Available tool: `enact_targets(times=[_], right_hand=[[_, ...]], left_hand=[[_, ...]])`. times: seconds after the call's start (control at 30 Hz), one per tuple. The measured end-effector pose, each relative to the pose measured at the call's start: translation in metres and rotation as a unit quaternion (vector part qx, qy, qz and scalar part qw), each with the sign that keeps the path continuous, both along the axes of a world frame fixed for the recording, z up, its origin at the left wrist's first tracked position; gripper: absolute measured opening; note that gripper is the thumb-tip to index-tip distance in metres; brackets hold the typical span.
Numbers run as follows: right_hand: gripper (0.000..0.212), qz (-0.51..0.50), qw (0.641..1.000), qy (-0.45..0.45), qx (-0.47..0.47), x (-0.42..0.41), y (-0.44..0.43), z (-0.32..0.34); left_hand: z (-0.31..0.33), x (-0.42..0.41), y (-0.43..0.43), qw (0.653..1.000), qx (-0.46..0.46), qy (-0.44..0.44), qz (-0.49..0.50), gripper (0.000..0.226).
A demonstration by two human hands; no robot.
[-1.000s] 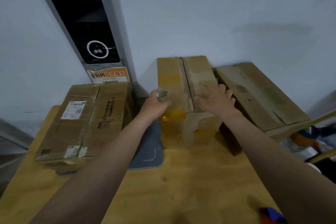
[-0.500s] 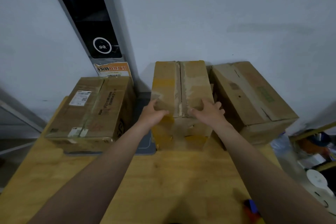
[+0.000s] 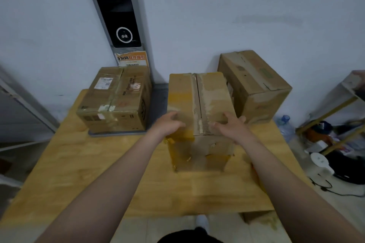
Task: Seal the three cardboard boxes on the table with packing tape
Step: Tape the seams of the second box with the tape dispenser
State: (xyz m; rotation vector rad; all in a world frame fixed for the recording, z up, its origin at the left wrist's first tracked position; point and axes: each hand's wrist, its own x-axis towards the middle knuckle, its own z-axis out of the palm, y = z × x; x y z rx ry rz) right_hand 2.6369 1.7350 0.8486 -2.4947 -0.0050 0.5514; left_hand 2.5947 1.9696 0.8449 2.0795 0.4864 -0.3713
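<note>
Head camera: a wooden bench (image 3: 98, 163) stands against a pale wall, carrying three cardboard boxes. The middle box (image 3: 199, 102) sits at the centre of the bench, nearer the person than the other two. Its two top flaps are folded down, and the seam between them shows as a dark line with ragged, torn corrugated edges. Patches of yellow tape cling to its front face.

Both hands are on the near end of this box's top, one on each side of the seam. The left hand (image 3: 169, 124) lies on the left flap at the near corner with its fingers bent. Motion blur hides whether they clasp the edge or only press on it. The right hand (image 3: 231, 126) lies palm down on the right flap with its fingers spread, the thumb pointing toward the seam and the outer fingers reaching the box's right edge.

At 10 o'clock from the hands, the left box (image 3: 116, 98) rests on a grey mat (image 3: 118, 133) and bears white shipping labels and glossy clear tape. At 2 o'clock, the right box (image 3: 254, 85) stands just behind and beside the middle one, turned at an angle.

On the wall at 11 o'clock hangs a tall black panel (image 3: 118, 6) with an orange notice (image 3: 132, 59) below it. On the floor at 3 o'clock are a water bottle (image 3: 284, 124) and a shelf frame (image 3: 335, 104).
</note>
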Motion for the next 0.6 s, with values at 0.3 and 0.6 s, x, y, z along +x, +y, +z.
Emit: enact_targets(times=[0.3, 0.6], right_hand=[[0.089, -0.009, 0.996, 0.008, -0.090, -0.097, -0.027, 0.001], [0.083, 0.092, 0.986, 0.016, -0.138, -0.125, 0.002, 0.010]], left_hand=[[0.036, -0.101, -0.040, 0.986, 0.019, 0.126, -0.107, 0.070], [0.026, -0.055, -0.041, 0.942, 0.280, -0.093, -0.159, 0.054]])
